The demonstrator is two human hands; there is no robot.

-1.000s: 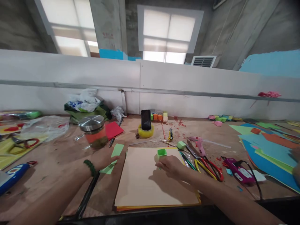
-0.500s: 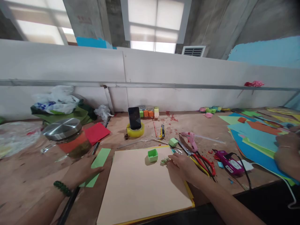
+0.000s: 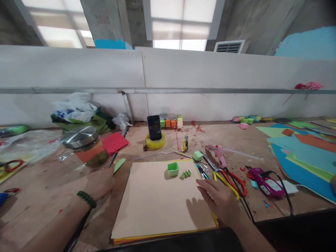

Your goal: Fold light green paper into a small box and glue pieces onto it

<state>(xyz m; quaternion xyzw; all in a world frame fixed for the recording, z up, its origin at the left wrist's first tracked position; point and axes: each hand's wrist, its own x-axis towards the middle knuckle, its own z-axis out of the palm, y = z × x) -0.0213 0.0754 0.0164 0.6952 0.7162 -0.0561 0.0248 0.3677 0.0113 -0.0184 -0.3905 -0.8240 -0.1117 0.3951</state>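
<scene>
Green paper box [image 3: 173, 170]: small, bright, squarish, hollow, open side up, walls thin; sits near far edge of peach paper stack [image 3: 162, 203]. Just right of it, folded green scrap [image 3: 185, 174], zigzag-shaped. Right hand [image 3: 219, 197] over stack's right edge, palm down, fingers loosely spread, holding nothing. Left hand [image 3: 103, 182] left of stack, low over table [image 3: 141, 131], at green paper strip [image 3: 119, 166]; finger opening and grip cannot be told. Beyond stack, green block [image 3: 197, 155]; scissors [image 3: 223, 175] to right.
</scene>
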